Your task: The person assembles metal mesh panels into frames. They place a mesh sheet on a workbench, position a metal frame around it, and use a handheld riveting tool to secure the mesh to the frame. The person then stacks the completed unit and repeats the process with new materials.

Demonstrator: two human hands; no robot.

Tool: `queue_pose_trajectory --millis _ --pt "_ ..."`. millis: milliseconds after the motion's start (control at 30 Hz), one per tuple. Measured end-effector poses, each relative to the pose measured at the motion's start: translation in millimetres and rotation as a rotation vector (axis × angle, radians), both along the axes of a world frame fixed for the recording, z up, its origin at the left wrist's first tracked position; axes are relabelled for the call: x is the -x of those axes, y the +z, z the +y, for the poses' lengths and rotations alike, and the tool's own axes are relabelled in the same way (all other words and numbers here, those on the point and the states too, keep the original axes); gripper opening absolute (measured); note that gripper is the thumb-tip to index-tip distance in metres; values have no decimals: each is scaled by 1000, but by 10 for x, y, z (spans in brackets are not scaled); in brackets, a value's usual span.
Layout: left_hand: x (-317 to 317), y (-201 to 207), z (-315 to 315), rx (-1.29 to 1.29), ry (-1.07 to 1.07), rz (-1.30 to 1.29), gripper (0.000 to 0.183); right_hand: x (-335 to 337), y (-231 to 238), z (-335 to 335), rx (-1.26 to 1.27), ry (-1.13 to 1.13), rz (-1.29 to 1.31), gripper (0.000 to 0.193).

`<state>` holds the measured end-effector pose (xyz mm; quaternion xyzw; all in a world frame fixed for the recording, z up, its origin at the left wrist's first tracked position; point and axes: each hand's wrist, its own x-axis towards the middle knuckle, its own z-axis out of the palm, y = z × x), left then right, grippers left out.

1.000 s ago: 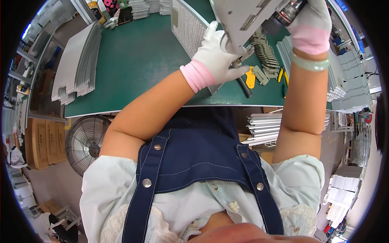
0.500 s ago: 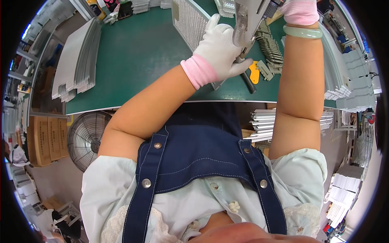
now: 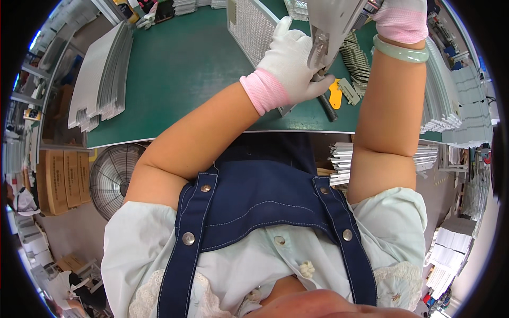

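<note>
My left hand, in a white glove with a pink cuff, grips the edge of a framed mesh panel standing tilted on the green bench. Its thumb reaches right, beside the nose of a grey metal power tool. My right hand, gloved alike, is at the top right by the tool's rear and appears to hold it; its fingers are mostly cut off by the picture's edge. Just below my left thumb lie a dark rod-like handle, a yellow flat piece and a grey-green clip.
A row of grey-green clips lies beyond the yellow piece. Pale panels stand stacked at the left and right of the green bench. A round fan and cardboard boxes are at the lower left, white strips under the bench.
The power tool and my right hand have shifted slightly right and downward. My left hand has moved a little right, still on the panel.
</note>
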<state>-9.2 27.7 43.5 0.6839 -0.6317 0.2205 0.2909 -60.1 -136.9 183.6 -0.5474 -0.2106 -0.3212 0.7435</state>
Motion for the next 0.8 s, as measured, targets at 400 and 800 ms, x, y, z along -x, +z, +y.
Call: queue_pose_trajectory --millis 400,800 --pt "-27 -36 28 18 -71 50 44 452 3 309 66 -179 -103 26" --pt "41 120 132 -112 15 -37 40 362 207 466 150 -761 -140 14"
